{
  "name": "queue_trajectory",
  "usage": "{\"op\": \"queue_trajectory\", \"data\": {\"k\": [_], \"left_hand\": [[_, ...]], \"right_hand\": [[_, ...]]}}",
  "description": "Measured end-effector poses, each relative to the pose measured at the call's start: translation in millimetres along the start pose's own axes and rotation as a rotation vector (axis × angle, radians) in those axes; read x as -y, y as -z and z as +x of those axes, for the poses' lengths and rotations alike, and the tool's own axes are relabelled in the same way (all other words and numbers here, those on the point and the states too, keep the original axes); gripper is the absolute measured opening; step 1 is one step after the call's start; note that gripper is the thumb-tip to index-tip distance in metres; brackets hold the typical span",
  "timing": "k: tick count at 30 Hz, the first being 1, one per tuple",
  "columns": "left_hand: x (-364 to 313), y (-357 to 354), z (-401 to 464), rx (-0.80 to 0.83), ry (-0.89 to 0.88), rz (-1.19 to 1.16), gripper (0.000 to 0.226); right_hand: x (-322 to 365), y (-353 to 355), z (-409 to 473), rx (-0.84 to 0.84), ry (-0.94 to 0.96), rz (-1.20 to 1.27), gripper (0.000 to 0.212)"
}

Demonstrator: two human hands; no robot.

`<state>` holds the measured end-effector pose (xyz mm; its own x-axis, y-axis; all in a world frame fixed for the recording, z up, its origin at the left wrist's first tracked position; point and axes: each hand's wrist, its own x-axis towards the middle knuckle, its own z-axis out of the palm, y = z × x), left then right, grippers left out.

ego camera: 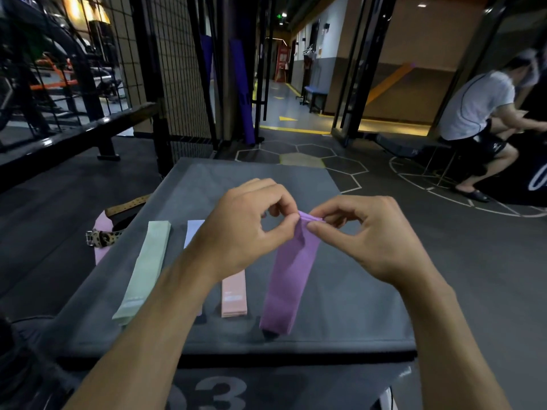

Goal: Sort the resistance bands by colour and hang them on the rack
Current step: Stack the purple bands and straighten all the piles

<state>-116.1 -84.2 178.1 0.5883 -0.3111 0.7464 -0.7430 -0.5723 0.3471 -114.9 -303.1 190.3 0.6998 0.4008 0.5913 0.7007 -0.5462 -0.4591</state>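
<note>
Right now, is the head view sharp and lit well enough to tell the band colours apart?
Head view: dim overall, edges bent by the wide lens, slightly soft; still the purple fabric band, pale green band and peach-pink band read distinctly.

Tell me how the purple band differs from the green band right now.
The purple band is pinched at its far end by the left hand and right hand; the green band is untouched. The purple band's far end is lifted and bunched; the green band lies flat. Purple sits right of the pink band, green far left. Both rest lengthwise on the grey box.
</note>
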Motion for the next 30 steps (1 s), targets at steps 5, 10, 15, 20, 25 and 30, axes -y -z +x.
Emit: {"op": "queue_trajectory", "data": {"k": [5,10,15,20,25,30], "left_hand": [[-4.4,6.9,-2.1,0.061,0.042,-0.165,0.008],[-5.0,10.0,-2.9,0.038,0.062,-0.19,0.009],[-7.1,11.2,-1.8,0.033,0.072,-0.19,0.008],[-7.9,15.1,-0.3,0.003,0.075,-0.163,0.007],[-11.9,17.2,0.0,0.007,0.078,-0.182,0.005],[-12.2,19.1,-1.2,0.025,0.092,-0.238,0.006]], "right_hand": [[2.7,4.0,-7.9,0.059,-0.037,0.156,0.015],[2.2,1.2,-9.8,0.092,-0.097,0.376,0.02],[6.1,0.2,-9.8,0.076,-0.104,0.41,0.035],[10.5,-3.3,-9.2,0.052,-0.063,0.351,0.036],[11.3,-9.1,-6.0,-0.051,0.001,0.285,0.011],[10.9,-10.5,-2.4,-0.077,-0.041,0.409,0.011]]}}
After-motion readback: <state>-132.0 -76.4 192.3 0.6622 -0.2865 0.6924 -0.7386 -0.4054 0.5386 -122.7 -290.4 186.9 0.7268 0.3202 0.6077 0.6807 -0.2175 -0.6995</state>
